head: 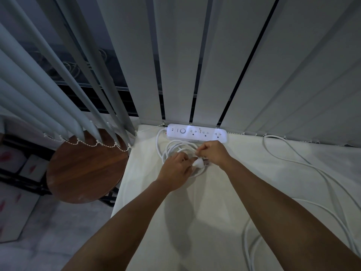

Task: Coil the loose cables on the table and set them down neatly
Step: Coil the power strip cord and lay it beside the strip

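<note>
A white power strip (197, 133) lies at the far edge of the white table (205, 212), against the blinds. Its white cable (172, 146) sits in a coil just in front of it. My left hand (175, 171) rests on the near left side of the coil, fingers at the white plug (199, 163). My right hand (212, 152) pinches a strand of the coil just above the plug. A second white cable (304, 163) runs loose across the right side of the table, looping toward the near right corner.
Vertical blinds (195, 65) hang behind the table, with a bead chain along their lower ends. A round wooden stool (86, 169) stands left of the table. Pale boxes (13, 173) sit on the floor further left.
</note>
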The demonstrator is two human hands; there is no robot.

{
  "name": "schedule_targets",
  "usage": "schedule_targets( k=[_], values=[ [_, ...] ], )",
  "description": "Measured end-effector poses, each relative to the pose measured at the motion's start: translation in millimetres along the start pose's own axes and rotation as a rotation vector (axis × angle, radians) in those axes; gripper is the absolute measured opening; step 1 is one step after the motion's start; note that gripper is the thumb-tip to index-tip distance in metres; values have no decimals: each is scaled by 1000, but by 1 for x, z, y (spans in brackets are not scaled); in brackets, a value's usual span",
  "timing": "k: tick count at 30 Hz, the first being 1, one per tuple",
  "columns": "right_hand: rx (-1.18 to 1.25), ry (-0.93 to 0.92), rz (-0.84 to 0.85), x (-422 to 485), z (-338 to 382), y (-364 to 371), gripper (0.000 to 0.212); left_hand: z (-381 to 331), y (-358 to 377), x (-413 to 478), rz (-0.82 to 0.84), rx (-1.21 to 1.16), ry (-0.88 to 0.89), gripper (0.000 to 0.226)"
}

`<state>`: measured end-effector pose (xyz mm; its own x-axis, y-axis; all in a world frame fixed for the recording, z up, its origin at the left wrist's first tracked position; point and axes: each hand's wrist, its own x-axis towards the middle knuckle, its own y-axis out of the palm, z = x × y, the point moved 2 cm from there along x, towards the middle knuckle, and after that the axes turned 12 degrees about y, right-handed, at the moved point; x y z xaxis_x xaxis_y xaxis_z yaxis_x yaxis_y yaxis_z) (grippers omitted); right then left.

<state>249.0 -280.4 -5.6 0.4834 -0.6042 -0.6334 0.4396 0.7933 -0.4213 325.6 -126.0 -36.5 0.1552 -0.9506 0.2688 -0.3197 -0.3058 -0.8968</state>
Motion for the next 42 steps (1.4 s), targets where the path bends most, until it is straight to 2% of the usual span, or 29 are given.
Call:
schedule_targets(
  k=[3,6,10,20,24,27,31,35,42],
  values=[
    [34,-18,-94,2,-3,4,2,-6,8,-7,10,4,-42,45],
    [-30,-115,-238,1,-4,9,5,-4,7,-12,-64,68,-77,50],
    [-32,-93,-246,1,-12,8,7,-3,4,-23,-112,108,-39,59],
    [29,35,-335,-4,-18,20,4,2,-1,-21,43,110,-156,88],
    [-1,37,-398,-4,-17,24,5,0,1,-20,64,87,-223,91],
    [-107,-30,-490,-6,-17,30,9,-1,1,-17,45,98,-236,89],
    [-119,-71,-581,-6,-13,36,11,0,2,-14,22,103,-272,90],
    [-58,18,-569,4,-8,32,12,5,1,-4,-9,115,-277,92],
    [14,134,-565,8,-7,34,17,15,3,-1,28,132,-336,110]
  ],
)
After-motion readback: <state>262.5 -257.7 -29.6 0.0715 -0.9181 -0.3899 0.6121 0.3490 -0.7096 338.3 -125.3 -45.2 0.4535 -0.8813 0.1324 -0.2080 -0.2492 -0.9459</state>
